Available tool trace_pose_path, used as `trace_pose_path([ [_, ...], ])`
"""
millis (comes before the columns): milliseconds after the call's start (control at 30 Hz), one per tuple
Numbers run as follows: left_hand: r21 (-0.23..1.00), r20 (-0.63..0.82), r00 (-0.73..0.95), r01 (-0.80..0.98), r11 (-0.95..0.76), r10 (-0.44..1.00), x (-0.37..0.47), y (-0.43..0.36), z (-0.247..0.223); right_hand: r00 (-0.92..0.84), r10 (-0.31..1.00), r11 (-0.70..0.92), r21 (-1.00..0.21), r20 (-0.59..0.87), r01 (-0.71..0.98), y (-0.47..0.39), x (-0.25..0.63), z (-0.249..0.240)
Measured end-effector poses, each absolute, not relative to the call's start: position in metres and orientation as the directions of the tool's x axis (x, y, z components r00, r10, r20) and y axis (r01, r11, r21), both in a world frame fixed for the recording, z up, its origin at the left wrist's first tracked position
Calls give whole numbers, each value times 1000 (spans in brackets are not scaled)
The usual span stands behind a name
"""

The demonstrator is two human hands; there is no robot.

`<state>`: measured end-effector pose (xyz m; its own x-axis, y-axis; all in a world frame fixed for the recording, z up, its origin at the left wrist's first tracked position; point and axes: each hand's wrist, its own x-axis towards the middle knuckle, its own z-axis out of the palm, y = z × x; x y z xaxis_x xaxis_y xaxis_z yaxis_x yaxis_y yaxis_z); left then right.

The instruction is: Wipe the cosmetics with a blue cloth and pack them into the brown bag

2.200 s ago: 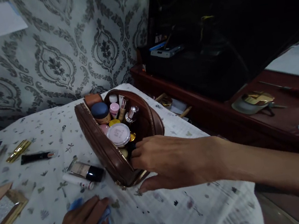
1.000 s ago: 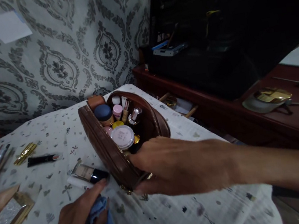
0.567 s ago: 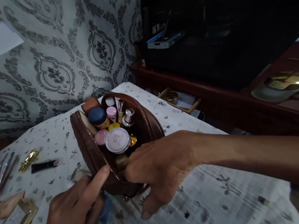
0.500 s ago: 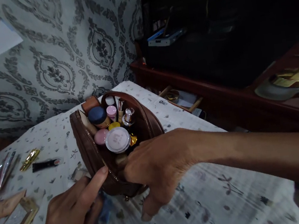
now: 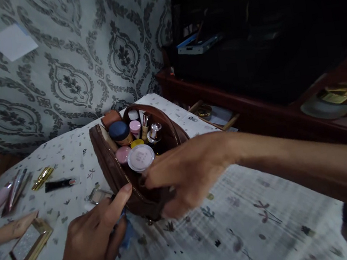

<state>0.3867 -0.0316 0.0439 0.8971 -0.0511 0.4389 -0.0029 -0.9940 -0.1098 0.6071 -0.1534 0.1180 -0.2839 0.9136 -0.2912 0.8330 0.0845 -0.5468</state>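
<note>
A brown zippered bag [image 5: 109,156] stands wide open on the patterned white cloth. Inside it are a jar with a dark blue lid [image 5: 119,131], a pink-lidded jar [image 5: 135,128], a round pale compact [image 5: 141,158] and a silver-capped bottle [image 5: 155,131]. My left hand [image 5: 94,235] rests at the bag's near left side, index fingertip on the zipper edge, other fingers curled against the outside. My right hand [image 5: 186,173] reaches over the right rim into the bag, its fingertips blurred and partly hidden; whether they hold anything does not show.
At the left lie a gold tube [image 5: 42,178], a black tube [image 5: 60,184], a gold-framed palette [image 5: 31,244] and pink tubes. A clear case [image 5: 99,196] sits beside the bag. Behind at the right are an open drawer [image 5: 232,121] and a dark red cabinet [image 5: 255,112].
The view has shifted, so the bag and table items appear further right. My right hand has risen slightly from the bag's near part, with its thumb now closer to the rim.
</note>
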Motion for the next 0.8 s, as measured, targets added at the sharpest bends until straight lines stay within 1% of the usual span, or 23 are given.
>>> trace_pose_path([
  [67, -109, 441, 895, -10, -994, -57, 387, -32, 44, -313, 912, 118, -564, -263, 817, -148, 612, 124],
  [100, -109, 441, 895, -11, -994, -59, 387, -32, 45, -311, 919, 137, -548, -240, 825, -145, 613, 124],
  [133, -108, 440, 896, -12, -994, -59, 387, -32, 45, -271, 946, 144, -513, -181, 846, -140, 613, 122],
  [200, -105, 445, 894, -13, -994, -59, 387, -33, 45, -196, 979, 159, -398, -53, 904, -130, 610, 111],
  [233, -102, 447, 893, -14, -995, -58, 387, -33, 45, -174, 985, 160, -326, -13, 932, -125, 608, 104],
  [333, -92, 449, 892, -12, -996, -52, 387, -33, 45, -105, 994, 100, -140, -24, 985, -117, 603, 86],
  [400, -86, 444, 895, -2, -996, -40, 386, -33, 44, -92, 994, 88, -82, -54, 993, -117, 602, 83],
  [533, -61, 431, 902, 9, -998, -18, 385, -31, 42, -145, 980, 136, -70, -135, 988, -123, 605, 93],
  [633, -34, 423, 906, 19, -999, 3, 385, -31, 41, -149, 972, 140, -59, -180, 988, -126, 608, 99],
  [733, -32, 415, 910, 23, -999, 8, 384, -31, 41, -166, 969, 160, -50, -183, 986, -126, 610, 98],
  [800, -43, 412, 911, 13, -999, -6, 384, -31, 42, -182, 970, 173, -66, -163, 983, -126, 612, 95],
])
